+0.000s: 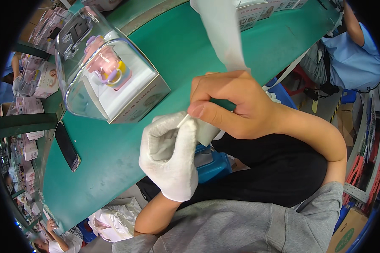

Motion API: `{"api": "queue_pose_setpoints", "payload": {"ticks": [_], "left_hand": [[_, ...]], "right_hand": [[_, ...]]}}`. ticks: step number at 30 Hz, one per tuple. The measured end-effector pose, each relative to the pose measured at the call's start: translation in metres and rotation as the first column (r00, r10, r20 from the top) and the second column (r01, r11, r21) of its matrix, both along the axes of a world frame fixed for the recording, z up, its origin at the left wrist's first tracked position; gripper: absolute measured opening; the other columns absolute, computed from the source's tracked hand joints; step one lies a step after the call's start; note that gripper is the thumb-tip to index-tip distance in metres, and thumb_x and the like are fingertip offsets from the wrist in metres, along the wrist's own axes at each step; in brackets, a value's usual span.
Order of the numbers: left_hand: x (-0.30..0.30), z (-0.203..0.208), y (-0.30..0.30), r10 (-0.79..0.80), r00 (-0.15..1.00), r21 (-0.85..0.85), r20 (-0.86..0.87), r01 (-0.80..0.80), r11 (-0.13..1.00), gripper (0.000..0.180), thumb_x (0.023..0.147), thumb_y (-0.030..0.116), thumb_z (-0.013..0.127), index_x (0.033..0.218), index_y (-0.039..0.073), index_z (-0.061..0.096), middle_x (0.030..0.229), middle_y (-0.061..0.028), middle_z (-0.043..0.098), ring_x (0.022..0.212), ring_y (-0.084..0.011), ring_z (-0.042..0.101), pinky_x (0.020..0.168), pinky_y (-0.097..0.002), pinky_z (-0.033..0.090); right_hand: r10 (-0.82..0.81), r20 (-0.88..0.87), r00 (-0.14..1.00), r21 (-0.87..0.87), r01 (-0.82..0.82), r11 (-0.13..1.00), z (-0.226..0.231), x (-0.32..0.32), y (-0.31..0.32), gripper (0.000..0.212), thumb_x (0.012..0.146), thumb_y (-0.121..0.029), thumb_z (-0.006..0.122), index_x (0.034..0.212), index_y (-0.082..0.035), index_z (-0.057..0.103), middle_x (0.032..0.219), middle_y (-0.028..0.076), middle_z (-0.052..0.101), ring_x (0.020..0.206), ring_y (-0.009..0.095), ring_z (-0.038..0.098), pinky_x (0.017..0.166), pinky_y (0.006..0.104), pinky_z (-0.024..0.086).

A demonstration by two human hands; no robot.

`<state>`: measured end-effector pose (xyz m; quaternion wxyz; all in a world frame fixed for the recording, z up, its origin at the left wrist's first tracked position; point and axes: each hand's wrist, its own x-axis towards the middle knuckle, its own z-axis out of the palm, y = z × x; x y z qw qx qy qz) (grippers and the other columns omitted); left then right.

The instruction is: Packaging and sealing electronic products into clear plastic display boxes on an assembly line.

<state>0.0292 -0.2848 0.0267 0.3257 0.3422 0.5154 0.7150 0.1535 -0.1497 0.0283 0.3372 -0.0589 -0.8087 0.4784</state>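
My left hand (pixel 169 156), in a white glove, is closed with its thumb and fingertips together on a thin white strip (pixel 183 121). The bare thumb and forefinger of my right hand (pixel 236 105) pinch near the strip's other end, close against the glove. What the strip is made of, I cannot make out. A wide, whitish translucent band (pixel 223 33) runs down from the top edge to behind my right hand. Left of my hands, a clear plastic case on a printed carton (pixel 143 101) holds a pink, yellow and purple toy-like item (pixel 107 63).
A dark phone (pixel 66 145) lies on the green table (pixel 109 168). Similar cased products (pixel 40 76) line a rack on the left. More cartons (pixel 257 14) stand at the far edge. A blue object (pixel 213 166) is below my hands. A person in blue (pixel 354 59) is at the right.
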Motion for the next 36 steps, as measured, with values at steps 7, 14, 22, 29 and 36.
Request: {"api": "queue_pose_setpoints", "payload": {"ticks": [7,14,22,29,36], "left_hand": [[-0.015,0.001,-0.007,-0.029,0.999,-0.180,0.028,0.033,0.983,0.015,0.096,-0.002,0.069,0.109,-0.005,0.063,0.107,-0.0108,0.069,0.095,-0.0119,0.065,0.087,-0.0273,0.053],[-0.018,-0.003,-0.009,0.023,1.000,-0.111,-0.015,-0.024,0.993,0.018,0.095,-0.002,0.071,0.111,-0.005,0.063,0.108,-0.0111,0.069,0.095,-0.0122,0.066,0.086,-0.0267,0.054],[-0.021,0.000,-0.015,0.053,0.998,-0.032,0.014,-0.053,0.998,0.026,0.094,-0.004,0.072,0.118,-0.006,0.060,0.106,-0.0118,0.070,0.096,-0.0126,0.067,0.085,-0.0263,0.054],[-0.008,0.010,-0.013,-0.050,0.999,-0.041,-0.015,0.049,0.998,0.019,0.095,-0.005,0.070,0.113,-0.007,0.065,0.102,-0.0095,0.069,0.089,-0.0108,0.065,0.080,-0.0248,0.054],[-0.014,0.010,-0.021,-0.079,0.990,-0.031,-0.114,0.076,0.997,0.010,0.095,-0.004,0.070,0.105,-0.006,0.068,0.097,-0.0091,0.068,0.081,-0.0086,0.062,0.074,-0.0227,0.051]], "right_hand": [[-0.030,-0.063,0.998,0.003,0.030,1.000,-0.006,-0.008,-0.006,0.004,0.097,0.000,0.063,0.100,0.002,0.065,0.087,0.009,0.065,0.075,0.021,0.059,0.068,0.0311,0.047],[-0.060,-0.035,0.998,-0.001,0.060,0.998,0.000,-0.016,-0.010,0.005,0.097,-0.002,0.064,0.101,0.001,0.066,0.087,0.009,0.065,0.076,0.019,0.060,0.067,0.0304,0.047],[-0.063,0.023,0.998,-0.048,0.064,0.997,0.006,-0.019,-0.021,0.005,0.096,-0.004,0.067,0.097,0.000,0.066,0.082,0.007,0.064,0.070,0.017,0.059,0.064,0.0296,0.046],[-0.096,-0.039,0.995,0.057,0.098,0.994,0.000,-0.009,-0.020,0.011,0.096,-0.006,0.069,0.088,0.001,0.065,0.074,0.009,0.062,0.062,0.020,0.056,0.057,0.0313,0.043],[-0.079,-0.058,0.995,0.335,0.094,0.937,0.005,-0.010,-0.012,0.017,0.096,-0.007,0.070,0.082,0.002,0.065,0.070,0.009,0.060,0.057,0.024,0.053,0.052,0.0331,0.042]]}}
